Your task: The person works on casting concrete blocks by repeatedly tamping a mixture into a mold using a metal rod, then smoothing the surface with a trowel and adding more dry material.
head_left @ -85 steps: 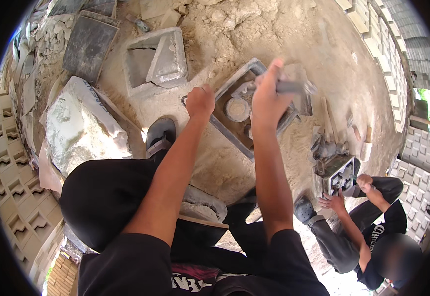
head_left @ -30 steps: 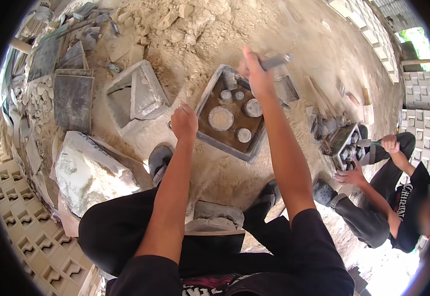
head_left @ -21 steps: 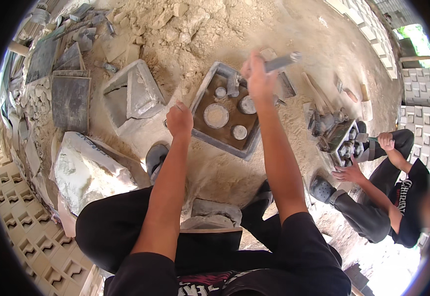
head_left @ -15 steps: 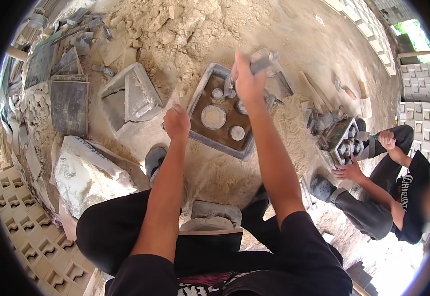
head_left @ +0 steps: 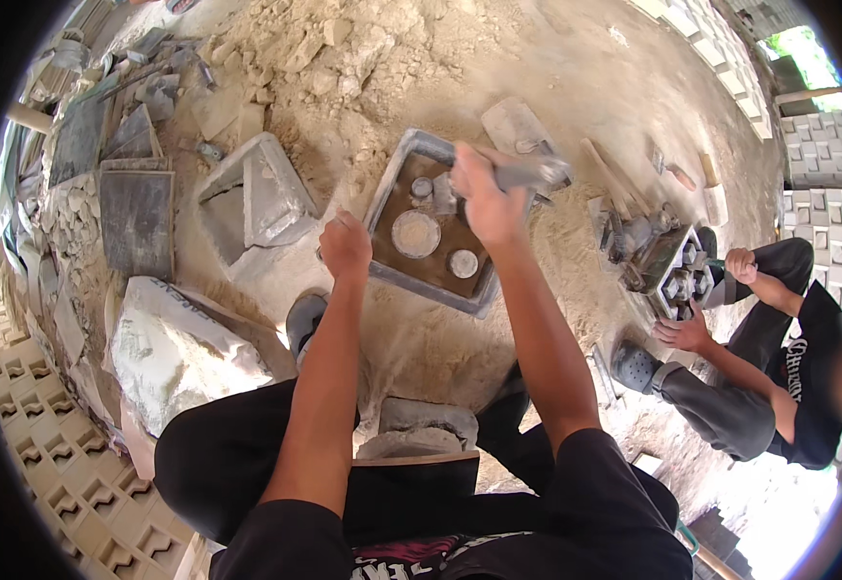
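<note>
Blur obscures the tool (head_left: pixel 525 175) in the right hand (head_left: pixel 491 205).

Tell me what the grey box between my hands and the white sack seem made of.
Grey box: possibly metal or cast concrete, dull and dusty; its thick matte rim leaves that open. White sack: likely plastic, thin and slightly glossy, judging by its creases.

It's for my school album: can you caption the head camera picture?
Right hand gripping a blurred tool over a gray frame of round pieces, left hand closed beside it.
</note>
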The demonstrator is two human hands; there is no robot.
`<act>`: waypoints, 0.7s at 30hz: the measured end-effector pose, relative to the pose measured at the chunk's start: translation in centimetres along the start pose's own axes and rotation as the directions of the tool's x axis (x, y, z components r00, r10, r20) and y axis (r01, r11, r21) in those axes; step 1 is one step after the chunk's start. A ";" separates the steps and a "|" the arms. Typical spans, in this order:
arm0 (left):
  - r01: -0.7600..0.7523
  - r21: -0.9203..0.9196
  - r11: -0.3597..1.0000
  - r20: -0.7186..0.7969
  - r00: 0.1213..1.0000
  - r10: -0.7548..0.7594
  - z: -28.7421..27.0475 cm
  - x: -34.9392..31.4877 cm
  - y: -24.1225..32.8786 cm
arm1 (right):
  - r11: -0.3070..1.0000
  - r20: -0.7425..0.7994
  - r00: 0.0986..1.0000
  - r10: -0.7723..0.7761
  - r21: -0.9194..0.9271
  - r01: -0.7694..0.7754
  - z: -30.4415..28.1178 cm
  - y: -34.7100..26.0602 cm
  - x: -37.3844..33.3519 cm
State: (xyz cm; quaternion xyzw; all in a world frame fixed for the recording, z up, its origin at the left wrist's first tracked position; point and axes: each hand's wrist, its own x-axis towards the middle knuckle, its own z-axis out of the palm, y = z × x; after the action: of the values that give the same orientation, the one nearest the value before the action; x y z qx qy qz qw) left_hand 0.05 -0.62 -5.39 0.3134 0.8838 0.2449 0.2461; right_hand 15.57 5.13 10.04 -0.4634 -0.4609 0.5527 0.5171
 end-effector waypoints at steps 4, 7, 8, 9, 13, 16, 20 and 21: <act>0.023 -0.022 1.000 0.064 0.998 -0.021 -0.2 -0.4 1.0 | 0.990 0.098 0.994 0.056 -0.131 -0.043 -3.3 4.4 -0.8; 0.047 -0.033 0.998 0.079 0.996 -0.044 -0.4 -0.5 1.0 | 0.985 -0.073 0.983 -0.167 0.026 0.169 -4.2 3.2 -0.5; 0.050 -0.027 0.998 0.071 0.996 -0.048 -0.6 -0.5 0.9 | 0.981 -0.159 0.974 -0.160 0.083 0.174 -4.2 2.9 -0.6; 0.054 -0.022 0.998 0.059 0.997 -0.053 -0.6 -0.4 0.6 | 0.982 -0.227 0.961 -0.158 0.068 0.177 -4.0 2.7 -0.7; 0.043 -0.033 0.999 0.074 0.996 -0.040 -0.3 -0.4 1.1 | 0.988 -0.277 0.951 -0.137 -0.111 0.110 -4.5 4.6 0.1; 0.026 -0.018 0.999 0.031 0.999 -0.026 -0.2 -0.3 0.5 | 0.991 -0.361 0.926 -0.108 0.030 0.127 -3.5 1.6 0.6; -0.001 0.008 1.000 0.029 1.000 0.001 0.2 -0.3 0.9 | 0.991 -0.446 0.889 -0.099 -0.129 0.046 -3.9 4.3 3.0; 0.001 0.010 1.000 0.024 1.000 -0.002 0.1 -0.3 0.8 | 0.993 -0.410 0.908 -0.083 -0.113 0.040 -3.9 3.1 3.6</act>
State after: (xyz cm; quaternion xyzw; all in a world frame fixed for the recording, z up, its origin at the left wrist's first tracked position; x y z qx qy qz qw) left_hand 0.66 -0.30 -4.91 0.3169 0.8822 0.2365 0.2555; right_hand 18.85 8.76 6.28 -0.5812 -0.3828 0.4010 0.5957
